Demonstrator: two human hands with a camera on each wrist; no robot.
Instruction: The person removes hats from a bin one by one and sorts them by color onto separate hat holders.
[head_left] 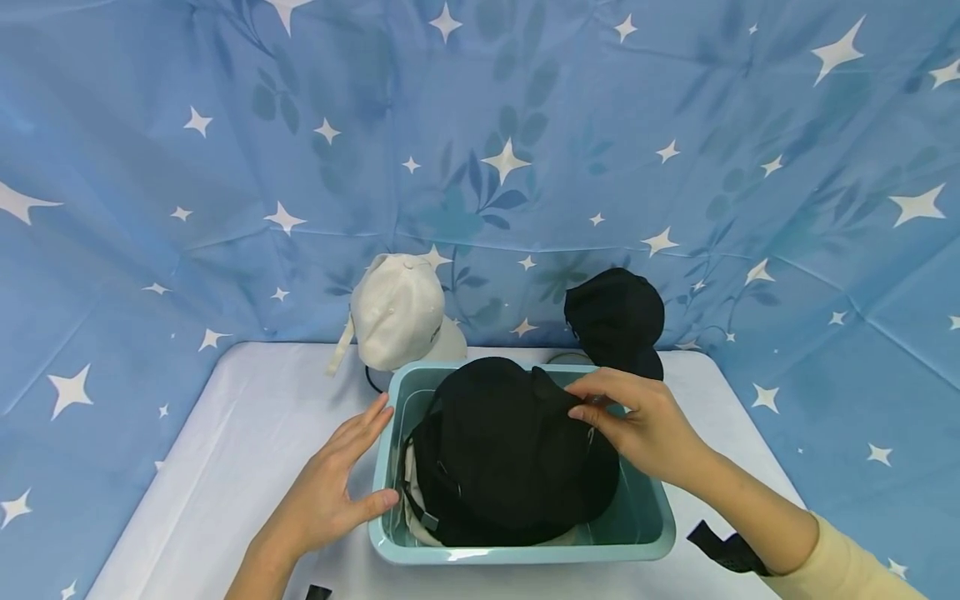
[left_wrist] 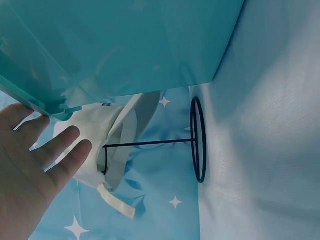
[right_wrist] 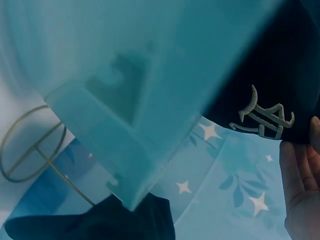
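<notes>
A teal plastic basin (head_left: 525, 556) holds a heap of hats. On top lies a black cap (head_left: 510, 450), its edge pinched between the thumb and fingers of my right hand (head_left: 645, 421). Pale embroidery (right_wrist: 264, 119) shows on this cap's dark cloth beside the fingers in the right wrist view. Under it, part of a cream hat (head_left: 412, 492) peeks out at the left; the rest of the heap is hidden. My left hand (head_left: 330, 483) has its fingers spread and touches the basin's left rim. In the left wrist view the fingertips meet the basin's underside edge.
Behind the basin, a white cap (head_left: 401, 312) hangs on a black wire stand (left_wrist: 198, 140). Another black cap (head_left: 618, 317) sits on a gold wire stand (right_wrist: 35, 147) at the back right. A starred blue curtain (head_left: 480, 125) backs the white table (head_left: 225, 467).
</notes>
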